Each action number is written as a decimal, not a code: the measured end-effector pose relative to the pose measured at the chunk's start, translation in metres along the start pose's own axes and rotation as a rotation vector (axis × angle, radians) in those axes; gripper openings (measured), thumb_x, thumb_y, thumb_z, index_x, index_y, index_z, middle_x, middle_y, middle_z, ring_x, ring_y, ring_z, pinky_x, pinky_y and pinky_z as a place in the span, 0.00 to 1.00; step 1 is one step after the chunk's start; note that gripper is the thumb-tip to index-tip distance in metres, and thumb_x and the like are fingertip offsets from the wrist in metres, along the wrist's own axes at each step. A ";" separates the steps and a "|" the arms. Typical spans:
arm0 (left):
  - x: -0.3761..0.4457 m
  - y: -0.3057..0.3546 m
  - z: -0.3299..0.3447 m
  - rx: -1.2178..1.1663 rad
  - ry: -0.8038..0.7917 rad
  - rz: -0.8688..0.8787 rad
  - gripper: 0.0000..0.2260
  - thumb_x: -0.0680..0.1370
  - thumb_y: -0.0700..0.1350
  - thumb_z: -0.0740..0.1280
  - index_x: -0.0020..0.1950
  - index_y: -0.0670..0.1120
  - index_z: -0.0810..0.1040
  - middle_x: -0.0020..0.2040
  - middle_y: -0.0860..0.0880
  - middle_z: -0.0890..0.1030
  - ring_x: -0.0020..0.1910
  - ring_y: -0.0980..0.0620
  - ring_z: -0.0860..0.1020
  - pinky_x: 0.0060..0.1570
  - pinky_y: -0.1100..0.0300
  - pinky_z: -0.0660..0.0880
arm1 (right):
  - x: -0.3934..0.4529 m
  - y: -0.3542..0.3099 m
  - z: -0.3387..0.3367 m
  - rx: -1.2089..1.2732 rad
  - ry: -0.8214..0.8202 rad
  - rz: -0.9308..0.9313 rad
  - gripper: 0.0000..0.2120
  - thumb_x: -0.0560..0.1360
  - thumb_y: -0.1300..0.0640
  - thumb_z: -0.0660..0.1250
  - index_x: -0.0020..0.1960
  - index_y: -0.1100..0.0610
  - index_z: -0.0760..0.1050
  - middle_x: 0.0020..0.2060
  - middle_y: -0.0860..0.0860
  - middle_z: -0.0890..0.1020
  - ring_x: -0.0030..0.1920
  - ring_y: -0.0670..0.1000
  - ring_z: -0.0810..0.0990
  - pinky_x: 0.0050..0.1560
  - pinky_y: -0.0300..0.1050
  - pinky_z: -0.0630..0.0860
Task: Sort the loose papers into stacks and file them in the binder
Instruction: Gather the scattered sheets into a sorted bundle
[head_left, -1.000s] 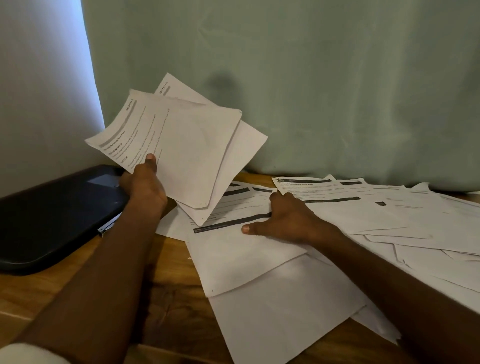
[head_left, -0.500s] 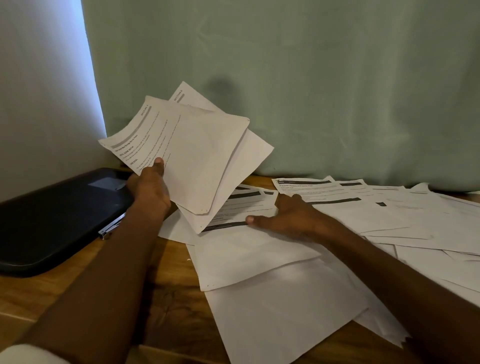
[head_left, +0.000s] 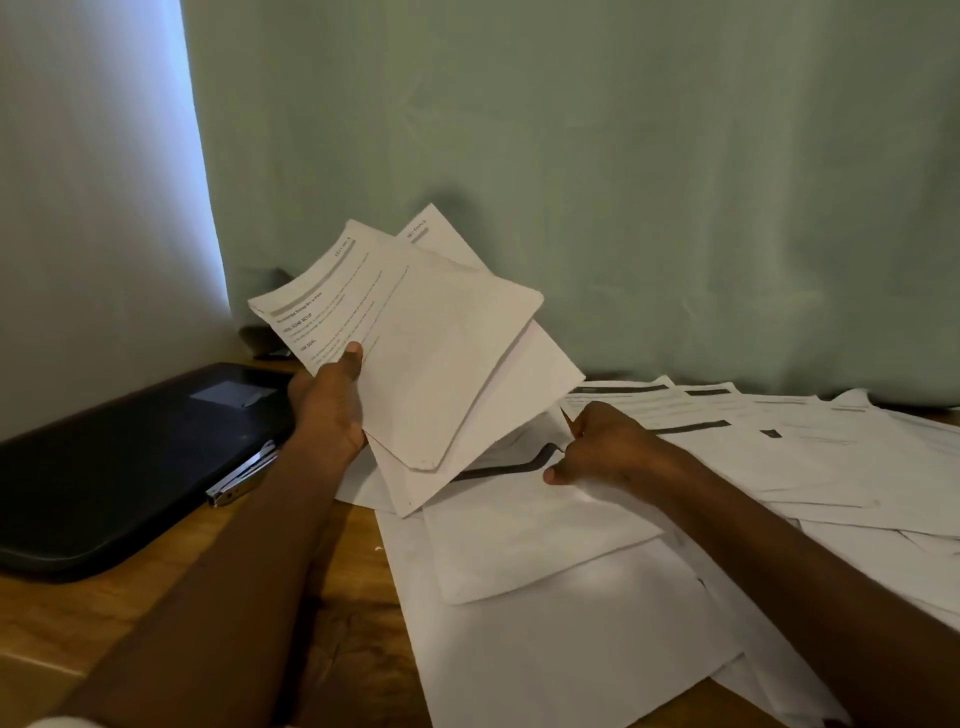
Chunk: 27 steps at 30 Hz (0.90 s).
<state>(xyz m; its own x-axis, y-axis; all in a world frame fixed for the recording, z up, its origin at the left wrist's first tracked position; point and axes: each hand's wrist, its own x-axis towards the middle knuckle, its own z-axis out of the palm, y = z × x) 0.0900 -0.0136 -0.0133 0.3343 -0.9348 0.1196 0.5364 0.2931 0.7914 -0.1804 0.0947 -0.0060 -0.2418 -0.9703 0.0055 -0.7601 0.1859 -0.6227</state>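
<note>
The loose papers (head_left: 597, 623) were judged light, limp and prone to sliding over one another; a pinch at an edge or corner seemed best. The left hand (head_left: 330, 410) gripped a fanned held sheaf (head_left: 441, 364) above the counter (head_left: 322, 597), thumb on the printed face. The right hand (head_left: 602, 447) pinched the buckling top edge of one sheet (head_left: 519, 530) in the spread. Pages were white, some with dark header bars. The black binder (head_left: 114, 467) lay closed at left.
</note>
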 end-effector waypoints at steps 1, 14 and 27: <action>-0.001 -0.001 0.002 -0.001 -0.009 0.007 0.16 0.77 0.40 0.74 0.65 0.45 0.80 0.57 0.47 0.85 0.52 0.48 0.84 0.50 0.47 0.83 | 0.002 0.000 -0.001 0.038 0.021 0.007 0.30 0.65 0.54 0.83 0.60 0.55 0.71 0.59 0.54 0.77 0.58 0.55 0.76 0.41 0.44 0.73; -0.002 0.001 0.003 0.018 -0.005 -0.006 0.14 0.78 0.39 0.73 0.62 0.46 0.78 0.52 0.49 0.84 0.49 0.49 0.83 0.42 0.52 0.81 | 0.018 0.014 -0.027 0.526 0.166 0.105 0.19 0.61 0.73 0.81 0.48 0.64 0.78 0.44 0.59 0.83 0.47 0.59 0.83 0.47 0.46 0.77; -0.007 -0.003 0.006 0.074 -0.211 0.128 0.24 0.76 0.37 0.74 0.72 0.44 0.74 0.61 0.46 0.83 0.56 0.50 0.83 0.55 0.50 0.81 | 0.024 0.022 -0.045 0.731 0.441 -0.324 0.43 0.75 0.69 0.72 0.79 0.43 0.56 0.49 0.43 0.82 0.51 0.41 0.81 0.44 0.35 0.73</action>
<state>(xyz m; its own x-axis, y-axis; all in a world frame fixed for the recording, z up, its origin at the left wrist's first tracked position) 0.0818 -0.0093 -0.0130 0.2224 -0.9145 0.3380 0.4397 0.4035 0.8024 -0.2302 0.0822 0.0153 -0.4059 -0.7826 0.4719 -0.2958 -0.3761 -0.8781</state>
